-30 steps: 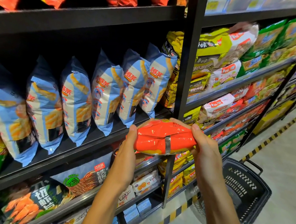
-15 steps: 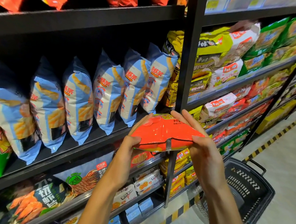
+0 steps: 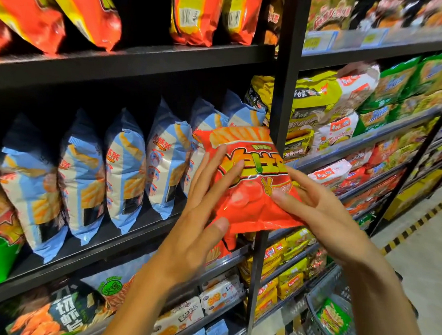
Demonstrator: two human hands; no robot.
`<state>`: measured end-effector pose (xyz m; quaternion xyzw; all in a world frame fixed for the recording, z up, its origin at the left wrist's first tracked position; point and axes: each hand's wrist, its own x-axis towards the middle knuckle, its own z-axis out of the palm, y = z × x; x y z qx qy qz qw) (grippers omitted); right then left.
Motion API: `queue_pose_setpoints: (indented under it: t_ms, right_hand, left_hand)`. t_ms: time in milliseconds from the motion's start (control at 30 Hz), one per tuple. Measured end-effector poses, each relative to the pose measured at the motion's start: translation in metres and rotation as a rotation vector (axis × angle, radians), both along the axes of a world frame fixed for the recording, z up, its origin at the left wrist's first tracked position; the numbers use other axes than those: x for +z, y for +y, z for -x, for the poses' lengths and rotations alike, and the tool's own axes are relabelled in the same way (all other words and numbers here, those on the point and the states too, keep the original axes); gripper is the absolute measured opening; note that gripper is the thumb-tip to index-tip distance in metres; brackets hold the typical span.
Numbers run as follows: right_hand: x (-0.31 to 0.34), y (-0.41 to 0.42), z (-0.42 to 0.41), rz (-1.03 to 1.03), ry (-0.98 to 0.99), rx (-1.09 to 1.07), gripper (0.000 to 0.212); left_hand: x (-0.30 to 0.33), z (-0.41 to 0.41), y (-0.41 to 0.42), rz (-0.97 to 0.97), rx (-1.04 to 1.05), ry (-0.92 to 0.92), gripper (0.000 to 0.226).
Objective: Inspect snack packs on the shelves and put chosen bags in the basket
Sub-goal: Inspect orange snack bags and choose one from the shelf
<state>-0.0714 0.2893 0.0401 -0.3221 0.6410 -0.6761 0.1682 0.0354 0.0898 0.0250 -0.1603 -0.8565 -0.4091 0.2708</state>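
Black metal shelving [image 3: 283,98]; pale floor [image 3: 427,247], yellow-black hazard stripe [image 3: 418,226].

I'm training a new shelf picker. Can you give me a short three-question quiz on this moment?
1. True or false: the red snack bag is already in the basket.
2. Which hands hold the red snack bag? A) left only B) right only C) both
3. What colour is the pack lying in the basket?

Key: 1 false, it is held up before the shelves. 2 C, left hand and right hand. 3 green pack.

Left hand [image 3: 207,205] and right hand [image 3: 323,212]: bare, no gloves, rings or watch. Both forearms are bare; no sleeve shows.
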Motion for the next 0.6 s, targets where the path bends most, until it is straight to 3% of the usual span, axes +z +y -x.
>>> queue_pose_setpoints:
  t_ms: [133,300,400,600]
  right_hand:
    - [0.015,0.003,0.003,0.048,0.171,-0.106,0.070]
    - [0.038,-0.017,0.016,0.152,0.281,-0.059,0.075]
    - [0.056,-0.033,0.022,0.173,0.340,-0.017,0.077]
    - [0.097,-0.063,0.037,0.160,0.452,0.013,0.088]
  left_hand:
    - [0.015,0.007,-0.006,-0.255,-0.049,-0.002,0.088]
    - [0.056,0.028,-0.024,-0.559,-0.096,-0.172,0.100]
    - [0.083,0.038,-0.030,-0.604,-0.110,-0.163,0.078]
    - [0.125,0.038,-0.058,-0.602,-0.024,0.027,0.074]
